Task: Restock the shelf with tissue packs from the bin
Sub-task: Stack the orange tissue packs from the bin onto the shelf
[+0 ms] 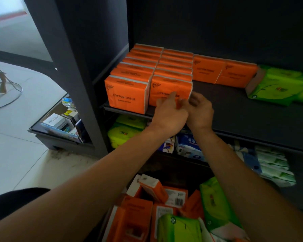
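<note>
- I am looking down at the shelf (243, 109), which is filling from its left end. Two rows of orange packs (140, 67) are standing one behind another, from the back wall to the front lip.
- Both hands are working at the front orange pack (170, 86) of the second row. It is standing upright at the lip, just beside its neighbour in the first row.
- The right hand (199, 110) is curling its fingers round that pack's lower right edge and gripping it.
- The left hand (170, 112) is lying against the pack's front face, and I cannot tell whether it is gripping or only pressing.
- I am reading this step as squaring that pack into line, which would be closing out the second row.
- Two further orange packs (224, 72) are standing at the back in the middle, and green packs (283, 84) are lying at the right end. The dark boards in front of the middle pair are showing bare, so space is waiting there.
- Below my arms, loose packs (138, 217), orange and green, are lying jumbled in the bin, whose rim is not showing. I am judging the restock as partway done, with plenty left to carry up.
</note>
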`<state>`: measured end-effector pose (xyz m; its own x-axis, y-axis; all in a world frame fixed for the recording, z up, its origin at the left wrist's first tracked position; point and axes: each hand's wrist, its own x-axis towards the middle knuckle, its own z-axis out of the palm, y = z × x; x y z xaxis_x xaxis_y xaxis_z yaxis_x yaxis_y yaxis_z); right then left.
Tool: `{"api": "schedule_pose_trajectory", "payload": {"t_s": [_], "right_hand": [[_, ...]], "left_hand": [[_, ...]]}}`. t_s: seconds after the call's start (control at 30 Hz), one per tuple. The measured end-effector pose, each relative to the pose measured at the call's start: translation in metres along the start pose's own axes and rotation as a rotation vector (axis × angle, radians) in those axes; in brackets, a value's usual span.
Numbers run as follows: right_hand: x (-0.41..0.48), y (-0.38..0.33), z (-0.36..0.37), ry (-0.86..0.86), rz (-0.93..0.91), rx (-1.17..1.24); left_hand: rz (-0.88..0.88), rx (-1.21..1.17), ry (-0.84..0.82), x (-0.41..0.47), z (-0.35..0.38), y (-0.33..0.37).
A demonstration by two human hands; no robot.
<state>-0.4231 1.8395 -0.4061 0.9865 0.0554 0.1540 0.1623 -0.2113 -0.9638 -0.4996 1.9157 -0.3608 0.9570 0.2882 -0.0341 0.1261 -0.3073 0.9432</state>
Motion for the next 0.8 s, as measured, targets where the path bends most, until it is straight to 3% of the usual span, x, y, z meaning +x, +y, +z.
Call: {"api": "schedule_pose_trajectory", "payload": {"t_s": [0.13,0.47,0.63,0.8], "right_hand": [[-0.003,-0.006,-0.003,0.110,0.040,-0.088],[-0.040,-0.006,-0.039,0.052,0.133,-0.047],[-0.075,-0.010,-0.071,-0.227,0.239,0.019],[-0.108,0.007,-0.097,-0.545,0.370,-0.264]], "left_hand": [[0.022,0.148,0.024,0.002,-0.003,-0.009],[-0.003,0.049,0.000,-0.006,-0.009,-0.008],[-0.028,0.017,-0.111,-0.029,-0.005,-0.009],[-0.104,0.163,-0.263,-0.061,0.020,-0.032]]}}
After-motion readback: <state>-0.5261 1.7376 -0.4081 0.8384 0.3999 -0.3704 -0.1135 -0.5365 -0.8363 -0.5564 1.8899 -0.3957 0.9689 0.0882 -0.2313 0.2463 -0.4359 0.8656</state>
